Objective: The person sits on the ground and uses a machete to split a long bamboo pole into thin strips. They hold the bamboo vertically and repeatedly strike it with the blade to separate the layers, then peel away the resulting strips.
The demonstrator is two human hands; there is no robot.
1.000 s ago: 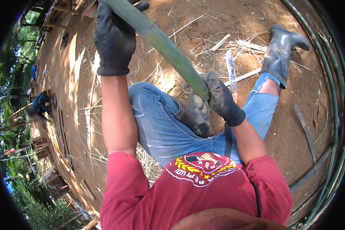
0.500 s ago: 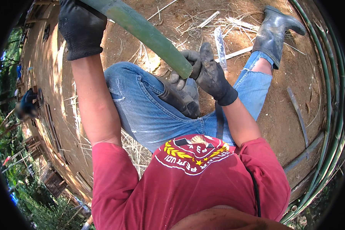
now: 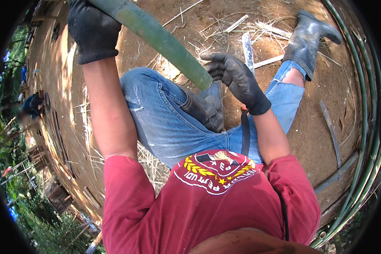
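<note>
A length of green bamboo (image 3: 161, 40) slants from the top left down to the middle, its cut end between my knees. My left hand (image 3: 93, 29), in a black glove, is closed around its upper part; the fingers are partly hidden by the glove's back and the frame edge. Beside the lower end, my right hand (image 3: 241, 80), gloved too, has its fingers stretched out, not wrapped round the bamboo. Whether its fingertips touch the bamboo I cannot tell. Under the right wrist hangs a dark strap (image 3: 245, 133) with an orange bit at its top.
A flat metal-looking strip (image 3: 247, 53) and pale bamboo shavings (image 3: 235, 23) lie on the dirt ahead. My boot (image 3: 307, 42) is stretched out to the right. Another thin strip (image 3: 330, 129) and long green bamboo poles (image 3: 366, 106) lie at the right. A person (image 3: 33, 106) bends at the far left.
My right hand has let go of the bamboo's lower end and its fingers have straightened out. The left hand keeps its hold on the upper part. The whole view has shifted slightly.
</note>
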